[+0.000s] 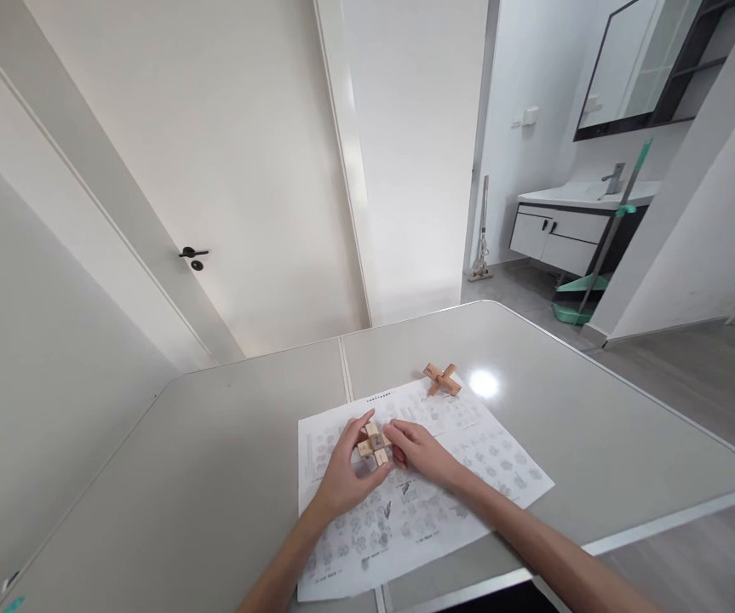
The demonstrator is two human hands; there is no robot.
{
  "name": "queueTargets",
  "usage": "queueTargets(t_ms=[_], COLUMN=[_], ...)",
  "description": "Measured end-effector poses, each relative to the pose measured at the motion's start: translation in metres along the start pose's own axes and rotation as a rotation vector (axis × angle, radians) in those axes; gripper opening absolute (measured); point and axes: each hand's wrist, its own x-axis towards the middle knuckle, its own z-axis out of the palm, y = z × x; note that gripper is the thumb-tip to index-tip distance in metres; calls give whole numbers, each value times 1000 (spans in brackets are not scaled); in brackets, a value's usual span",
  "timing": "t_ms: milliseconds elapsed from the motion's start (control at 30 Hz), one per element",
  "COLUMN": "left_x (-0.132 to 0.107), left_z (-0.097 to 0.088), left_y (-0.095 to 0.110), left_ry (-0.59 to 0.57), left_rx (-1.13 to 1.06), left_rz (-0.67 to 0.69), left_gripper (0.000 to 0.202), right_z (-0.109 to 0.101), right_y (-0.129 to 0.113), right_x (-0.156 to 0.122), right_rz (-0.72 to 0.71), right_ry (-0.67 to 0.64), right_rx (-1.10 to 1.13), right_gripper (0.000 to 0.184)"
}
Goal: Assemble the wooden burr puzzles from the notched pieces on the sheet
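Both my hands meet over a printed instruction sheet [469, 464] lying on a grey table [214, 477]. Between them is a small wooden interlocking puzzle [373, 445] made of crossed pale blocks. My left hand [343, 473] curls around its left side with thumb and fingers closed on it. My right hand [419, 452] pinches it from the right. A second wooden cross-shaped piece [442, 379] lies on the far edge of the sheet, apart from both hands.
The table has a seam down its middle and rounded corners, with its near edge just under my forearms. A white door [226, 170] with a black handle stands behind. To the right, a bathroom vanity [565, 234], a mop and a green dustpan stand on the floor.
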Motion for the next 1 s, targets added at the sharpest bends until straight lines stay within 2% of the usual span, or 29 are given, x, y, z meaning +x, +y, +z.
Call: queueTargets(t_ms=[200,300,400,567,767,1000], left_x=[7,11,11,11,14,15], left_z=[2,2,1,0,-1,-3], left_y=[-17,-24,-27,-27,-25,-22], left_ry=[182,270,285,261,264,246], left_rx=[-77,-99,-90,-13,40,48], left_rz=[-107,-152,-188,-201,-148,-124], left_gripper=[67,54,45,39,27,25], right_z=[-2,-10,-18,-17,-13,-13], right_y=[4,9,15,17,11,8], right_x=[9,14,18,19,19,20], right_rz=[181,230,240,257,248,242], right_ry=[68,176,288,255,202,195], right_rx=[442,646,799,820,798,792], right_gripper=[53,42,29,22,22,23])
